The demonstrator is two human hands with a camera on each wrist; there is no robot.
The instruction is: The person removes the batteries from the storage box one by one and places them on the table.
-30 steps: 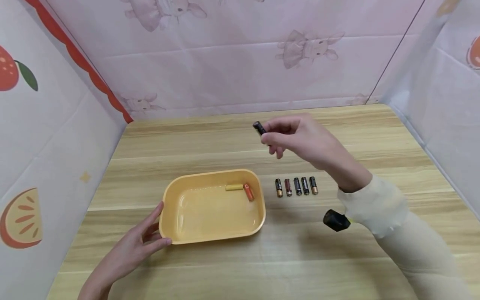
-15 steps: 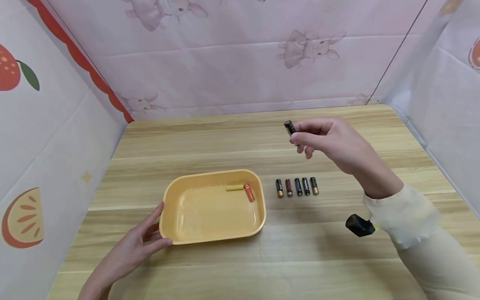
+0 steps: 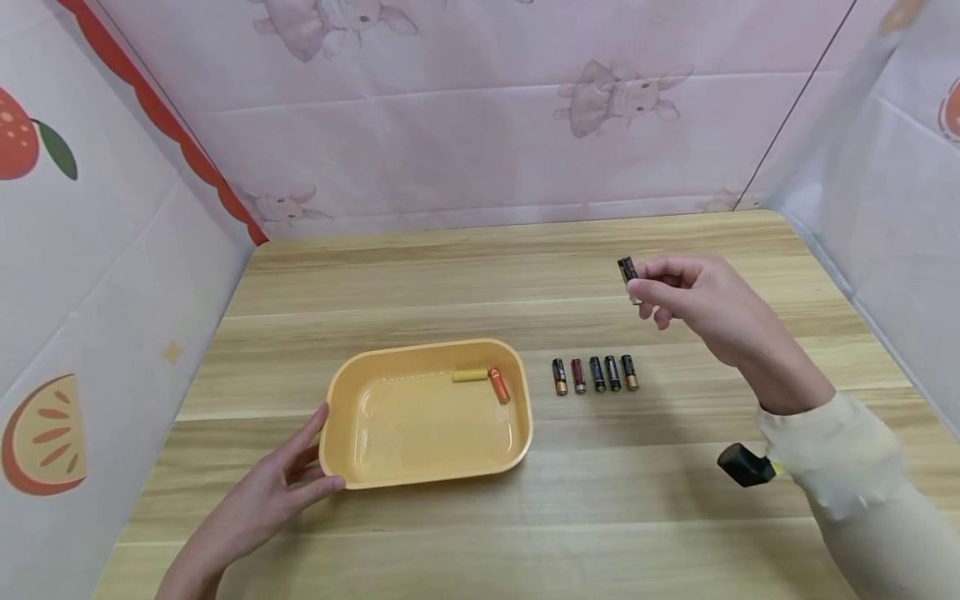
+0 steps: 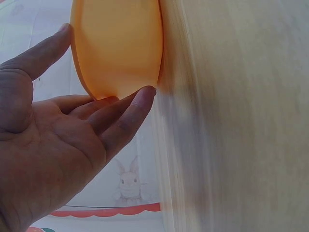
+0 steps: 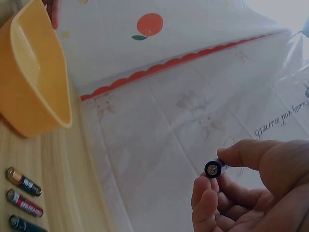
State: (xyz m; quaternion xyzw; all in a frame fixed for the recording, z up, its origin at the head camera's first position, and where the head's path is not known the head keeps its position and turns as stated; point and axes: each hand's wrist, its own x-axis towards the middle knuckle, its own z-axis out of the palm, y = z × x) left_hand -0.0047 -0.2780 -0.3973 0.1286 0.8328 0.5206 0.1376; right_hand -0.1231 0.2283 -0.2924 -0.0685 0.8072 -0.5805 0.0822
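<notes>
My right hand (image 3: 723,312) pinches a dark battery (image 3: 628,271) between thumb and fingers, raised above the table's right side. In the right wrist view that battery (image 5: 213,169) points one round end at the camera. My left hand (image 3: 262,492) holds the left end of a yellow plastic basin (image 3: 427,481), its fingers and thumb on the rim and outer wall. Inside the basin, at its far right corner, lie a yellow battery (image 3: 470,376) and an orange battery (image 3: 498,386). To its right is a row of several batteries, among them a red one (image 3: 578,376) and black ones (image 3: 597,374).
The wood-grain table (image 3: 420,550) is bounded by a pink rabbit-print back wall (image 3: 465,158) and printed side sheets. A black object (image 3: 745,465) with a bit of yellow shows beside the right sleeve (image 3: 832,454).
My right hand has moved right and slightly lower, still pinching the dark battery, which now stands farther from the basin. The left hand, basin and battery row stay where they were.
</notes>
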